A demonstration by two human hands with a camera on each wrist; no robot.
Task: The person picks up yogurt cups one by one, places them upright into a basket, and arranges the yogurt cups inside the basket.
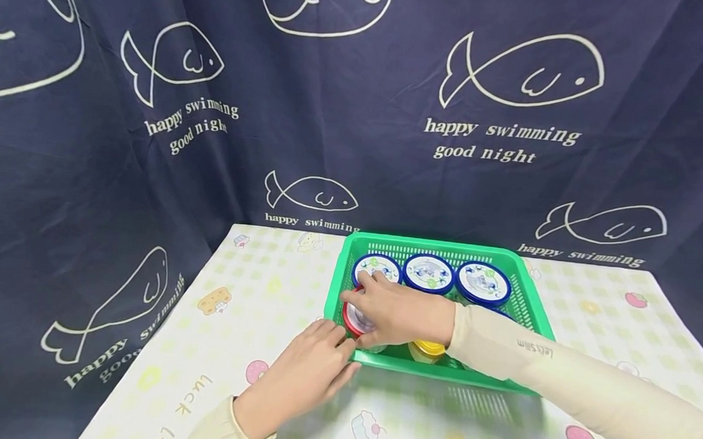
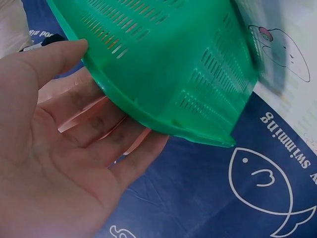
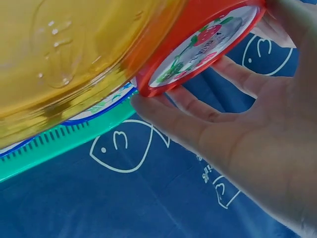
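Note:
My right hand (image 1: 405,311) reaches into the green basket (image 1: 379,361) and grips a round jar by its red lid (image 1: 355,319). In the right wrist view the fingers (image 3: 185,101) spread around the edge of that lid, which has a strawberry picture (image 3: 205,42). At the basket's near left corner, my left hand (image 1: 300,364) holds the rim, with the thumb (image 2: 64,57) at the outer side and the other fingers reaching over the edge. Beside the red lid stands a jar with a yellow lid (image 1: 430,347), partly hidden by the right wrist.
Three blue-lidded jars line the back of the basket, including a middle one (image 1: 429,273) and a right one (image 1: 483,282). Another blue lid (image 1: 499,313) shows beneath the right sleeve. The basket stands on a patterned tablecloth (image 1: 275,275), before a dark blue fish-print curtain (image 1: 364,113).

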